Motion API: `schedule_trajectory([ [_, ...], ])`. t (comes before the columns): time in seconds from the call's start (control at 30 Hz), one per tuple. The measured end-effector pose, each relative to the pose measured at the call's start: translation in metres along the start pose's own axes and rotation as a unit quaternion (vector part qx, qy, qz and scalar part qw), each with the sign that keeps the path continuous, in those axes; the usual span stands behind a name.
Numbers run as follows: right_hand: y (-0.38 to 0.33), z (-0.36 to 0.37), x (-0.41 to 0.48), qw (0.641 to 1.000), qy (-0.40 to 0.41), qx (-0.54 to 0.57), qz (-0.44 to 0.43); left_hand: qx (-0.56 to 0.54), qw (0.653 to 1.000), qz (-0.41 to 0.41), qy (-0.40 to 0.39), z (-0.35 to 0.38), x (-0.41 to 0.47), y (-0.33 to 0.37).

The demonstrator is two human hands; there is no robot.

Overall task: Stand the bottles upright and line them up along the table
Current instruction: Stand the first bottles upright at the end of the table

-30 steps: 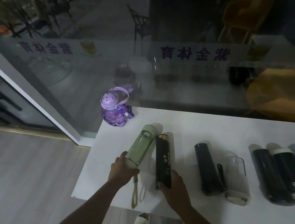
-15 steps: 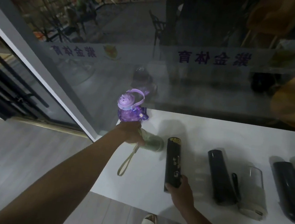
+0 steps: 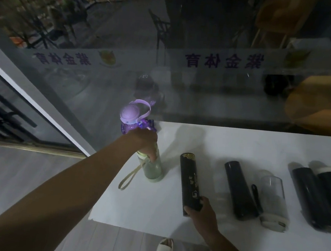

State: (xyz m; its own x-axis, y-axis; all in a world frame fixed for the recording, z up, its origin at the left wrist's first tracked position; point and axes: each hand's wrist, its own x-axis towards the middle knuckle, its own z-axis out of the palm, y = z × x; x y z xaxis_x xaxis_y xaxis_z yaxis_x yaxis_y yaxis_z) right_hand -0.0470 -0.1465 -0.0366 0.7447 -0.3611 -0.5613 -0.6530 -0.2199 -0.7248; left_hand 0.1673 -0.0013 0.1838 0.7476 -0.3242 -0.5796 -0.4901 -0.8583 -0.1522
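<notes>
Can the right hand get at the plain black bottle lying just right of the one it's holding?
Probably yes, once freed. The right hand is closed on the gold-printed black cylindrical bottle. The plain black bottle lies flat beside it, with bare white table between and nothing on top.

Looks like a shopfront: a white table (image 3: 239,143) pushed against a big glass window (image 3: 204,88) at twelve o'clock, purple lettering (image 3: 224,60) reading mirrored across it, dim paved outdoor area with chairs (image 3: 161,31) beyond.
</notes>
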Motion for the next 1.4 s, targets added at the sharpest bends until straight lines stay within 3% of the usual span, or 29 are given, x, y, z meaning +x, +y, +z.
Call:
schedule_trajectory([
  [0.17, -0.006, -0.002, -0.003, 1.0, -0.001, 0.002, 0.004, -0.067, 0.997, 0.004, -0.028, 0.007, 0.004, -0.007],
  [0.27, -0.011, -0.004, -0.007, 1.0, 0.012, 0.008, -0.002, -0.092, 0.996, 0.018, 0.008, 0.008, 0.003, -0.009],
  [0.43, -0.019, -0.017, -0.014, 1.0, 0.023, -0.006, -0.006, -0.083, 0.98, 0.028, 0.181, 0.018, -0.022, 0.017],
  [0.57, -0.018, -0.037, -0.022, 0.995, 0.049, -0.077, -0.026, -0.291, 0.902, 0.111, 0.299, 0.062, -0.044, 0.072],
  [0.73, 0.0, -0.064, -0.04, 0.987, 0.063, -0.124, -0.082, -0.524, 0.838, 0.002, 0.155, 0.155, -0.032, 0.141],
  [0.87, 0.019, -0.084, -0.053, 0.983, 0.073, -0.153, -0.071, -0.637, 0.76, -0.12, 0.043, 0.197, -0.015, 0.172],
  [0.97, 0.033, -0.099, -0.061, 0.977, 0.093, -0.179, -0.068, -0.671, 0.722, -0.165, 0.035, 0.221, 0.002, 0.185],
  [1.13, 0.055, -0.123, -0.069, 0.979, 0.085, -0.175, -0.069, -0.659, 0.727, -0.179, 0.074, 0.228, 0.001, 0.19],
  [1.3, 0.064, -0.136, -0.067, 0.985, 0.056, -0.141, -0.079, -0.579, 0.784, -0.174, 0.142, 0.228, -0.015, 0.17],
  [1.4, 0.064, -0.137, -0.062, 0.987, 0.044, -0.121, -0.098, -0.549, 0.793, -0.156, 0.211, 0.202, -0.038, 0.158],
])
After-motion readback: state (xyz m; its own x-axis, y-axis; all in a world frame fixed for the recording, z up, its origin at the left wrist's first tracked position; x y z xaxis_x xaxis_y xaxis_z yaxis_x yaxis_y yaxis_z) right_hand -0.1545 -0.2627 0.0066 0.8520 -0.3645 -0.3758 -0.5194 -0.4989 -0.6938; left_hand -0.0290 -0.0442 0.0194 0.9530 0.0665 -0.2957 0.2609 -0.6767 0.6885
